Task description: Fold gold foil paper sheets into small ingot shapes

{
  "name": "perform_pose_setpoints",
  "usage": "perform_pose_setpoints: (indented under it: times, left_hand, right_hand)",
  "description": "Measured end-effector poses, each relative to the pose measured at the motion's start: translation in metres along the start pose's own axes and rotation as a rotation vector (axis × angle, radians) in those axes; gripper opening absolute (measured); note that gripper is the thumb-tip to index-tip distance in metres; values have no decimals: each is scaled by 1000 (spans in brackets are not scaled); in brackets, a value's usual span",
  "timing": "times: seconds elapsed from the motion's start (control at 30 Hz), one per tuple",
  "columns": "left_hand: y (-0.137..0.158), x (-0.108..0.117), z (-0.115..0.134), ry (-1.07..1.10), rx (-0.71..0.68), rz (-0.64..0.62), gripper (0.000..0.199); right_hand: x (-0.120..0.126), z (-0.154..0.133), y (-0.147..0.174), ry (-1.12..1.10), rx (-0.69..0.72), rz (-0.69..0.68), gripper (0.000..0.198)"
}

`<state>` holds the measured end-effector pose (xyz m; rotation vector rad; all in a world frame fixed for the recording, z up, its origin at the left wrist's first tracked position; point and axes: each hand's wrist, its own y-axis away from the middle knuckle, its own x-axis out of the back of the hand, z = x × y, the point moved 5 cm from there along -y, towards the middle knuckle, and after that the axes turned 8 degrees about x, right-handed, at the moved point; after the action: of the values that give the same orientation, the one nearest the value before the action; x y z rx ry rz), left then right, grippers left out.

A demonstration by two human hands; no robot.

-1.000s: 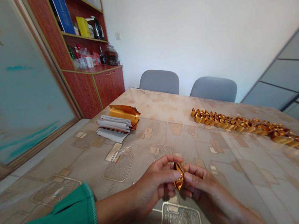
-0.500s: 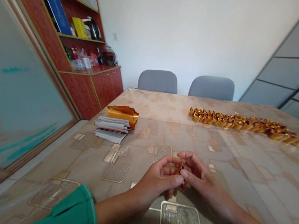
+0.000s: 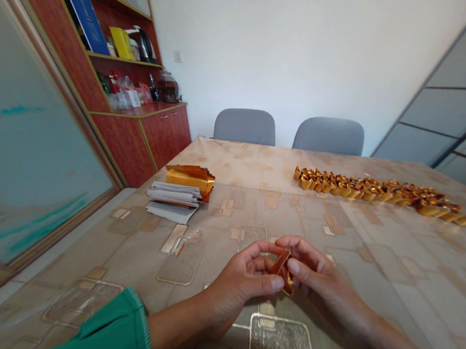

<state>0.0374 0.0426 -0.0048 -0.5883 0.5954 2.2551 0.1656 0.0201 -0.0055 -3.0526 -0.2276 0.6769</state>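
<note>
A small folded piece of shiny gold foil paper point(image 3: 285, 272) is held between my two hands, just above the table. My left hand point(image 3: 252, 275) has its thumb and fingers closed on the left side of the piece. On the other side, my right hand point(image 3: 311, 266) grips it with thumb and curled fingers. The fingertips behind the paper are partly hidden. To the upper left lies a stack of gold foil sheets point(image 3: 189, 178) with grey-white backs point(image 3: 172, 194). Long rows of folded gold pieces point(image 3: 368, 189) lie on the right.
The table point(image 3: 118, 314) has a patterned cover. Two grey chairs, a left one point(image 3: 244, 126) and a right one point(image 3: 329, 135), stand behind its far edge. A red-brown cabinet point(image 3: 166, 137) with shelves is at the back left, beside a frosted glass panel point(image 3: 25, 141).
My right thumb has shifted slightly right and opened a gap, so more of the folded gold paper shows between the hands. Both hands still hold it in about the same place.
</note>
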Motion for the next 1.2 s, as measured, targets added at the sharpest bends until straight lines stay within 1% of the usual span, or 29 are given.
perform_pose_setpoints:
  times: [0.17, 0.3, 0.43, 0.53, 0.63, 0.73, 0.8, 0.87, 0.9, 0.93, 1.0, 1.07, 1.13, 1.2]
  left_hand:
    - [1, -1, 0, 23, 33, 0, 44]
    - [1, 2, -1, 75, 36, -20, 43]
    - [-1, 6, -2, 73, 3, -3, 39]
    - [-2, 9, -3, 109, 27, 41, 34]
    - [-2, 11, -3, 192, 76, 74, 37]
    - [-2, 8, -1, 266, 107, 28, 44]
    - [-2, 6, 0, 208, 74, 16, 52]
    - [-2, 7, 2, 72, -14, 69, 66]
    - [-2, 9, 4, 10, -62, 114, 69]
    - [-2, 10, 5, -36, -101, 158, 67]
    - [-1, 14, 9, -102, -155, 254, 49]
    - [0, 18, 13, -158, -190, 329, 34]
    - [1, 20, 16, -195, -221, 351, 31]
    - [1, 21, 17, -216, -249, 339, 29]
  right_hand:
    - [-4, 2, 2, -66, -21, -4, 40]
    - [-5, 1, 2, -129, -40, -1, 31]
    - [-3, -4, 0, 8, -10, -15, 31]
    - [-2, -8, -2, 102, 31, -7, 30]
    - [-1, -14, -4, 215, 71, 42, 31]
    - [3, -20, -5, 357, 114, 148, 35]
    - [6, -24, -5, 443, 158, 219, 34]
    - [5, -23, -4, 501, 170, 228, 29]
    - [4, -21, -4, 516, 161, 211, 27]
    - [3, -19, -4, 522, 147, 188, 27]
    - [1, -15, -4, 522, 132, 157, 30]
    - [1, -17, -2, 532, 157, 168, 31]
    - [1, -23, 0, 563, 198, 171, 30]
    - [-2, -29, 2, 604, 220, 110, 28]
